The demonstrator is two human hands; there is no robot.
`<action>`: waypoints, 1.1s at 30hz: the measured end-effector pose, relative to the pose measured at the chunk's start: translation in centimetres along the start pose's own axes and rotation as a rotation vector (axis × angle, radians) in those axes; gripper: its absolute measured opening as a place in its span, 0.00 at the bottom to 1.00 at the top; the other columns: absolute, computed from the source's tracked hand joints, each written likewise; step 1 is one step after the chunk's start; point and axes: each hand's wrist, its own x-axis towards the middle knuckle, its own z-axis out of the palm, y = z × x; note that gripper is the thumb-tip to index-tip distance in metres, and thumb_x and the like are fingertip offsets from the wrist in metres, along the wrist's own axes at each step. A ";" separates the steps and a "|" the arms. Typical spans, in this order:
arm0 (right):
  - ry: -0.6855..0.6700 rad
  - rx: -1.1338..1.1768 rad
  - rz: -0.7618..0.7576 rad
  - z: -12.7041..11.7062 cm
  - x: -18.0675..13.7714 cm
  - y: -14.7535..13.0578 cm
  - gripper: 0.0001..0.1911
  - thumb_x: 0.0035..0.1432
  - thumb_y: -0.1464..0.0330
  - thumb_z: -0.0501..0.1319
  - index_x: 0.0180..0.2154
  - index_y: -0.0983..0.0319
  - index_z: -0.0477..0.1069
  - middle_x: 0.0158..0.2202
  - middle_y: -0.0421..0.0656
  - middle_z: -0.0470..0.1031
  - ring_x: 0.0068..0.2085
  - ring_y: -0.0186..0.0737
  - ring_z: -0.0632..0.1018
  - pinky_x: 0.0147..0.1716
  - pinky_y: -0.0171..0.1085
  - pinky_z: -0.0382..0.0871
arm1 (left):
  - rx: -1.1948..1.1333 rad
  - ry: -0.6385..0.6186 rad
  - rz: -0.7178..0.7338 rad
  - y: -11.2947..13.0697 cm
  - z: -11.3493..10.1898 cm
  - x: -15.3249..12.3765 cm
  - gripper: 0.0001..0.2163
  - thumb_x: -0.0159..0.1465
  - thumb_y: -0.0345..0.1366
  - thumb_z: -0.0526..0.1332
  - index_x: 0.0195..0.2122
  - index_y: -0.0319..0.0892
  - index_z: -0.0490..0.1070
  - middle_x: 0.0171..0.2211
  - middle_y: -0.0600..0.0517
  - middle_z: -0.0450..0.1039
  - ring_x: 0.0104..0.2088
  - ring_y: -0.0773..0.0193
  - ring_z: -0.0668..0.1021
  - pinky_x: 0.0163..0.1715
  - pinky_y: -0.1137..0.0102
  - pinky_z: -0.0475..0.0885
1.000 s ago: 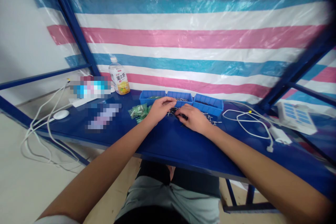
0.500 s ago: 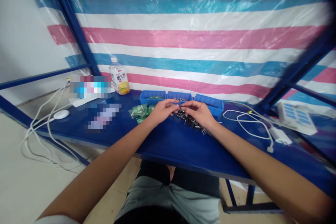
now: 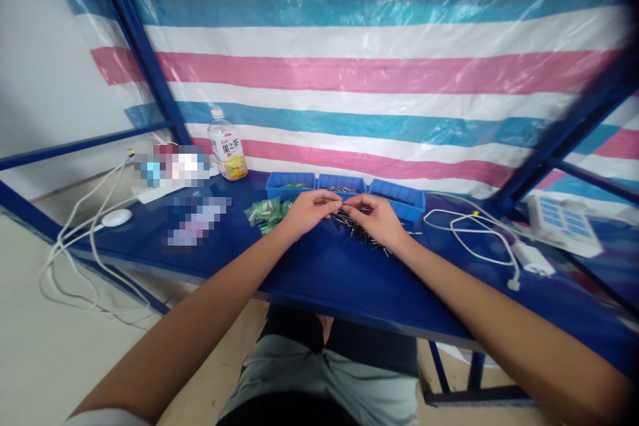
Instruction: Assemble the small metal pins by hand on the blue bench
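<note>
My left hand (image 3: 312, 213) and my right hand (image 3: 374, 216) meet fingertip to fingertip in front of the blue bins. Both are closed in a pinch, and whatever sits between the fingers is too small to name. Under and beside my right hand lies a pile of thin black and silver rod-like pieces (image 3: 363, 233) on the blue table (image 3: 319, 279). Small green plastic packets (image 3: 267, 213) lie just left of my left hand. The middle blue bin (image 3: 342, 181) holds silvery pieces, the left blue bin (image 3: 291, 181) something green, and the right blue bin (image 3: 399, 198) dark pieces.
A drink bottle (image 3: 228, 146) stands at the back left, near a blurred-out item on a white power strip (image 3: 170, 188). A white cable with an adapter (image 3: 533, 258) and a white device with blue keys (image 3: 564, 223) lie on the right. Blue frame posts flank the table.
My hands have drawn slightly closer, so the fingertips now touch or nearly touch. My right hand has shifted a little left. The bins and packets have stayed put.
</note>
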 end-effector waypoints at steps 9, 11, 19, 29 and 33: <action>-0.039 -0.066 -0.056 0.0 -0.1 0.1 0.23 0.65 0.59 0.65 0.60 0.58 0.74 0.36 0.41 0.84 0.31 0.40 0.81 0.31 0.38 0.73 | -0.085 0.015 0.031 0.3 0.3 0.1 0.18 0.67 0.45 0.66 0.52 0.38 0.77 0.42 0.43 0.83 0.39 0.61 0.82 0.36 0.69 0.75; -0.041 -0.076 -0.062 0.0 -0.1 0.1 0.22 0.66 0.60 0.64 0.59 0.57 0.75 0.38 0.42 0.85 0.33 0.41 0.82 0.32 0.39 0.74 | -0.098 0.034 0.027 0.4 0.3 0.1 0.18 0.67 0.44 0.66 0.53 0.37 0.76 0.42 0.43 0.83 0.37 0.62 0.82 0.35 0.70 0.74; 0.039 -0.254 -0.224 -0.7 -0.2 -0.8 0.11 0.68 0.59 0.65 0.45 0.55 0.82 0.42 0.45 0.85 0.42 0.48 0.84 0.42 0.45 0.78 | -0.045 -0.077 0.034 -0.7 0.4 0.4 0.18 0.69 0.42 0.64 0.55 0.37 0.77 0.39 0.43 0.83 0.33 0.64 0.82 0.33 0.70 0.74; 0.020 -0.205 -0.309 -0.5 -0.1 -1.3 0.11 0.67 0.57 0.66 0.45 0.54 0.83 0.45 0.47 0.81 0.42 0.46 0.81 0.41 0.45 0.78 | -0.048 -0.015 -0.002 0.0 0.4 0.0 0.16 0.65 0.38 0.69 0.52 0.38 0.80 0.45 0.43 0.84 0.38 0.61 0.83 0.45 0.64 0.78; 0.042 -0.193 -0.286 -0.5 -0.2 -1.5 0.10 0.69 0.59 0.64 0.45 0.56 0.81 0.42 0.46 0.81 0.43 0.46 0.81 0.40 0.44 0.77 | -0.077 0.040 0.026 0.2 0.2 0.0 0.17 0.64 0.43 0.71 0.50 0.39 0.80 0.44 0.43 0.84 0.42 0.57 0.84 0.47 0.63 0.78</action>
